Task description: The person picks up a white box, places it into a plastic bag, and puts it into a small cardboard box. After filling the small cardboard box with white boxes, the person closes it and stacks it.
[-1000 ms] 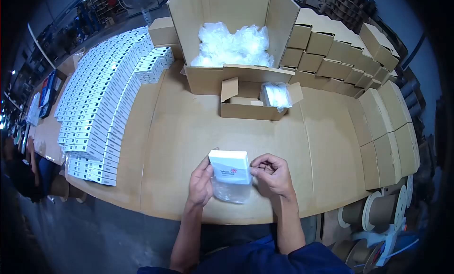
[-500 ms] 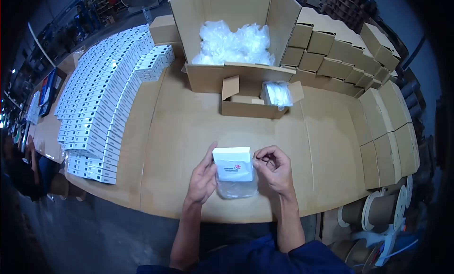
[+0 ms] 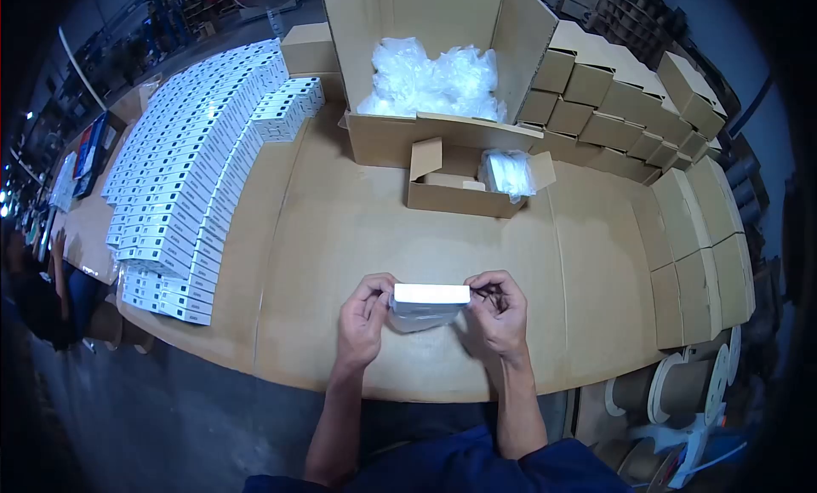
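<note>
In the head view, a small white box stands upright in a clear plastic bag, above the near part of the table. My left hand pinches the bag beside the box's upper left corner. On the other side, my right hand has its thumb and fingers closed on the bag at the upper right corner. The top face of the box points towards me, and its printed front is hardly visible from this angle.
Stacked white boxes fill the table's left side. An open carton with a bagged item sits ahead, before a large carton of plastic bags. Brown cartons line the right. Another person is at far left.
The white box has tipped so its top faces me and its printed front is turned away. My left hand has gone from supporting the side to pinching the bag's upper edge.
</note>
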`<state>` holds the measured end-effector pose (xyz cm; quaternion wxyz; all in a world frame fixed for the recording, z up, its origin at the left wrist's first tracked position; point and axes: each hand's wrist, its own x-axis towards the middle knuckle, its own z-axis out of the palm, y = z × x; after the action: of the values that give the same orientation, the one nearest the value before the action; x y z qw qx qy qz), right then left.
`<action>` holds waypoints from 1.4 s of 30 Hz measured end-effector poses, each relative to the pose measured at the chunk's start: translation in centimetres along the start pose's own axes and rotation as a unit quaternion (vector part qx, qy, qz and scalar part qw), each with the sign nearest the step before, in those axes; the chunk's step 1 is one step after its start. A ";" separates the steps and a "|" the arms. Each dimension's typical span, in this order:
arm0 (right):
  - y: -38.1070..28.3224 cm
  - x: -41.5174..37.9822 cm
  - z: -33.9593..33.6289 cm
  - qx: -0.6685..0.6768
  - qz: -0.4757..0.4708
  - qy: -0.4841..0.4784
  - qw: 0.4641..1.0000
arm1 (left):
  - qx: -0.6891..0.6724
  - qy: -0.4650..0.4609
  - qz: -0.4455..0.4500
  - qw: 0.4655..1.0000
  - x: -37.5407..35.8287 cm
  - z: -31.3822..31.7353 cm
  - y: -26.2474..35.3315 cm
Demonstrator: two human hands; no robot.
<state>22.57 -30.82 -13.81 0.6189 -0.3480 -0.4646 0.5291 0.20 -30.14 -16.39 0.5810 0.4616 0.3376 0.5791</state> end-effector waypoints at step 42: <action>0.9 -1.2 2.1 -0.076 0.045 -0.011 0.996 | -0.021 0.011 -0.123 0.992 -1.0 2.9 0.3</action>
<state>20.33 -31.92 -14.18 0.5609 -0.4089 -0.4941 0.5235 2.69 -31.54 -15.23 0.6534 0.3977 0.3860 0.5156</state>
